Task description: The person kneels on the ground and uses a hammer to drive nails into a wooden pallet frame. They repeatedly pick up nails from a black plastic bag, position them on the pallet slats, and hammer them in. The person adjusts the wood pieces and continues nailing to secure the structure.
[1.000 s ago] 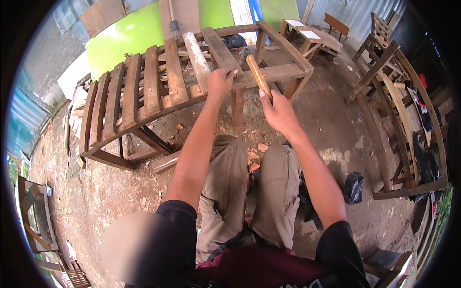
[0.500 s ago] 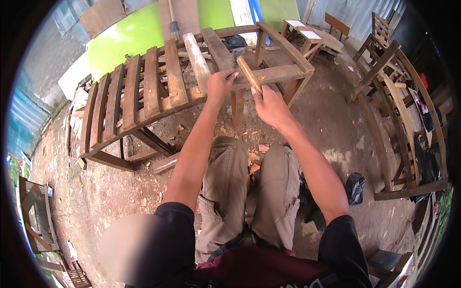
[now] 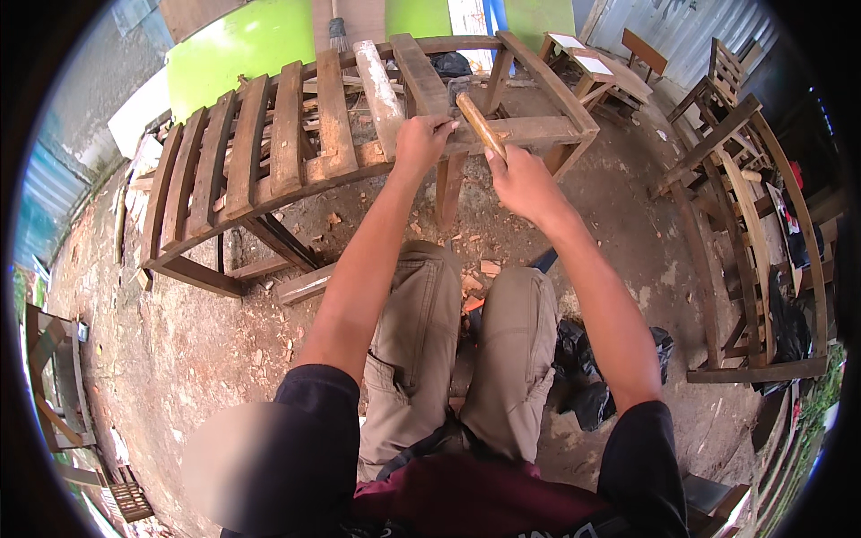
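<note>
A slatted wooden bench frame [image 3: 287, 134] stands in front of me, its slats laid across two long rails. My right hand [image 3: 527, 184] is closed around the wooden handle of a hammer [image 3: 482, 124]. The hammer's head is hard to make out against the dark wood. Beside it, my left hand [image 3: 420, 143] rests at the near end of a dark slat [image 3: 418, 76], thumb and fingers pinched together. Whatever is between those fingertips is too small to tell. Left of this slat lies another one with worn white paint [image 3: 378, 94].
Broken reddish chips [image 3: 489, 267] litter the floor by my knees. Black plastic bags [image 3: 583, 377] lie right of my legs. More wooden frames [image 3: 762, 269] stand at the right, and small wooden desks [image 3: 596, 67] at the back. A brush [image 3: 337, 31] leans near the green panel [image 3: 260, 54].
The whole view has shifted slightly. Both hands keep nearly the same places on the bench, and the hammer is still in my right hand.
</note>
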{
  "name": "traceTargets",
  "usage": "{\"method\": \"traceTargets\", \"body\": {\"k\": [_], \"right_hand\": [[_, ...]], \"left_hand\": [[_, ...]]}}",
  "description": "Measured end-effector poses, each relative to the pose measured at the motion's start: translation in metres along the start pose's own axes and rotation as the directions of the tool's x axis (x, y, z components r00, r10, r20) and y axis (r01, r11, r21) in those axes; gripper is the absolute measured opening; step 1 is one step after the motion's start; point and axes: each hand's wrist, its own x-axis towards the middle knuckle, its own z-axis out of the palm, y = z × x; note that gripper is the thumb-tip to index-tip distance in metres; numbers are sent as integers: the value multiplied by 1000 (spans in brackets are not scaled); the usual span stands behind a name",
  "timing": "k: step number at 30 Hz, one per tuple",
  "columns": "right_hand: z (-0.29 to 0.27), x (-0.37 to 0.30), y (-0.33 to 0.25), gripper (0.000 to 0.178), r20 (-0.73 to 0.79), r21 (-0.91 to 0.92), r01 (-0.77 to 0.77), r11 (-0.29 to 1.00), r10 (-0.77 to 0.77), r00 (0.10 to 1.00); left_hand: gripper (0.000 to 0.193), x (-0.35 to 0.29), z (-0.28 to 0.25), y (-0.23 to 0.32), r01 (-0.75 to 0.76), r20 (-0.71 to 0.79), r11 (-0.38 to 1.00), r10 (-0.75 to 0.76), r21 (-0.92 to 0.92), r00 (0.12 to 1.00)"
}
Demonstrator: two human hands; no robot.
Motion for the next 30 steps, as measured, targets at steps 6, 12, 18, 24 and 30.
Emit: {"method": "traceTargets", "body": {"k": [6,12,18,24,30], "right_hand": [[-1,-5,-5,44,-79,61,-32,998,37,996],[-16,-7,-23,43,-27,40,-90,995,91,995],[-5,-7,-14,43,-60,43,-69,997,71,996],[-11,-4,-14,43,-57,18,-39,999,40,998],[-13,-8,-19,43,-17,27,-80,996,80,997]], "left_hand": [[29,0,-3,3,-16,15,1000,16,-5,1000],[29,0,-4,0,8,24,1000,-9,24,1000],[31,0,-4,-1,22,35,999,-23,25,999],[29,1,-5,1,-6,21,1000,6,21,1000],[27,0,-6,5,86,58,996,-87,23,995]]}}
